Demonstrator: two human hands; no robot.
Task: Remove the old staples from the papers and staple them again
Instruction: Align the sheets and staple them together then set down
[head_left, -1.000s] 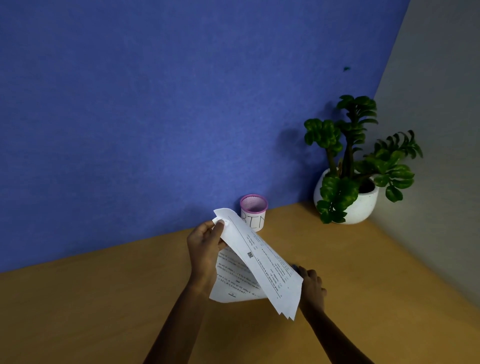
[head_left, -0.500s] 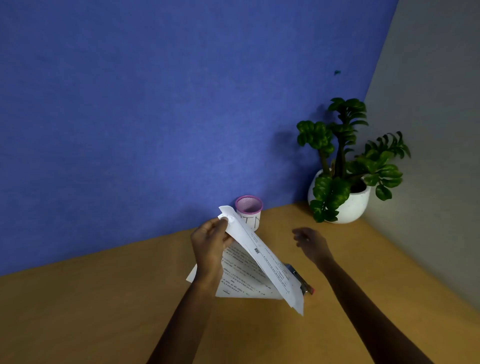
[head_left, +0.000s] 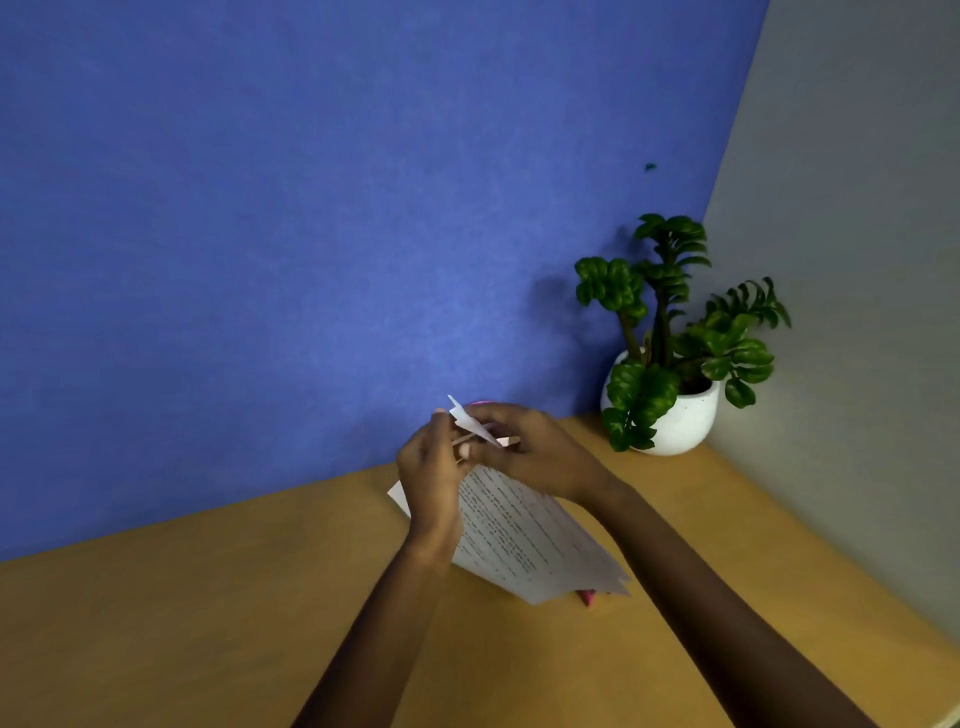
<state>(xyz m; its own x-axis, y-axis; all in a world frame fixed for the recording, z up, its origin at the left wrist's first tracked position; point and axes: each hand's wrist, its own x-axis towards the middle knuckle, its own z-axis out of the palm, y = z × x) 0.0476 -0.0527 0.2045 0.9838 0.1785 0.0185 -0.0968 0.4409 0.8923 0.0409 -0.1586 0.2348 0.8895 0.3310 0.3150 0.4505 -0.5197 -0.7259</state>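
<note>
A stack of printed white papers (head_left: 524, 535) hangs tilted above the wooden desk (head_left: 208, 623), its lower edge near the surface. My left hand (head_left: 434, 478) grips the stack near its upper corner. My right hand (head_left: 530, 447) pinches that same top corner, where a folded tip of paper sticks up. Only the pink end of a stapler (head_left: 587, 596) peeks out from under the stack's lower edge. No staple is visible.
A green plant in a round white pot (head_left: 680, 415) stands in the desk's far right corner. A pink-rimmed cup (head_left: 480, 403) is almost hidden behind my hands. A blue wall rises behind the desk, a grey wall on the right.
My right hand rose from near the desk and joined my left at the stack's top corner. The papers swung lower and now cover most of the stapler.
</note>
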